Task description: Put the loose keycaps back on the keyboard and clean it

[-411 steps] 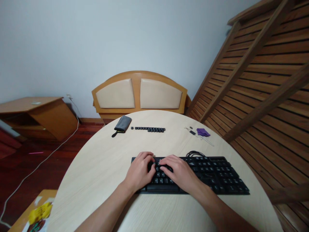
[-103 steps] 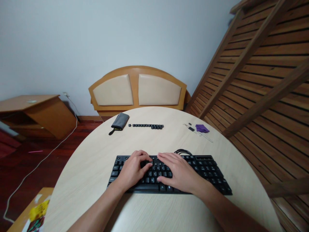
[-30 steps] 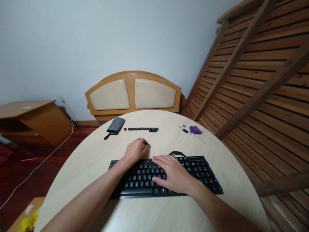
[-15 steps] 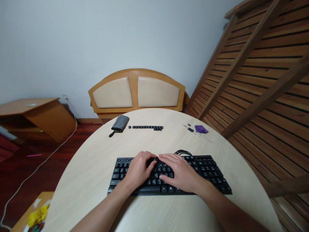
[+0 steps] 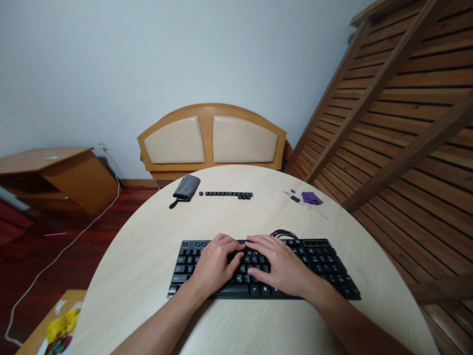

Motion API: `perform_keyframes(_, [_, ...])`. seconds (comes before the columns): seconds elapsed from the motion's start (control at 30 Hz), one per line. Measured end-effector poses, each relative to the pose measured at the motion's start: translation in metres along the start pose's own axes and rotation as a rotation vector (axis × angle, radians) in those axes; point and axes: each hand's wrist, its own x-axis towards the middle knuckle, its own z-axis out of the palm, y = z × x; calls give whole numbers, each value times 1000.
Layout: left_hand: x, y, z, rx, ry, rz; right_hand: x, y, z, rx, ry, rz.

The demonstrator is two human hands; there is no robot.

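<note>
At near left, a yellow thing (image 5: 62,324) is hard to make out. The far keycaps (image 5: 221,194) on the table (image 5: 140,256) are too small to read. The left hand (image 5: 219,260) hides part of the keyboard (image 5: 182,269), at the near side; whether its fingers pinch anything I cannot tell. The right hand (image 5: 283,261) covers more keys, thumb and fingers apart. Behind, the cable (image 5: 284,232) shows only partly.

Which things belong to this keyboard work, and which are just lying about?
Likely part of it:
Black rectangular plastic keyboard, beneath the left hand and right hand
Small square black keycaps, lined up beyond it

Apparently lying about:
Grey fabric pouch
Folded purple cloth
Thin pink stick
</note>
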Motion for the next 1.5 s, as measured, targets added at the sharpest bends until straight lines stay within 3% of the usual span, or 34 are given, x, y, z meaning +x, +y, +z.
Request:
perform_keyframes(1.1, [1,-3,2,-84,24,-110,0,-1,-2,18,-19,-29])
perform_keyframes(1.5, [2,-4,4,-88,34,-80,1,-2,-3,52,8,-57])
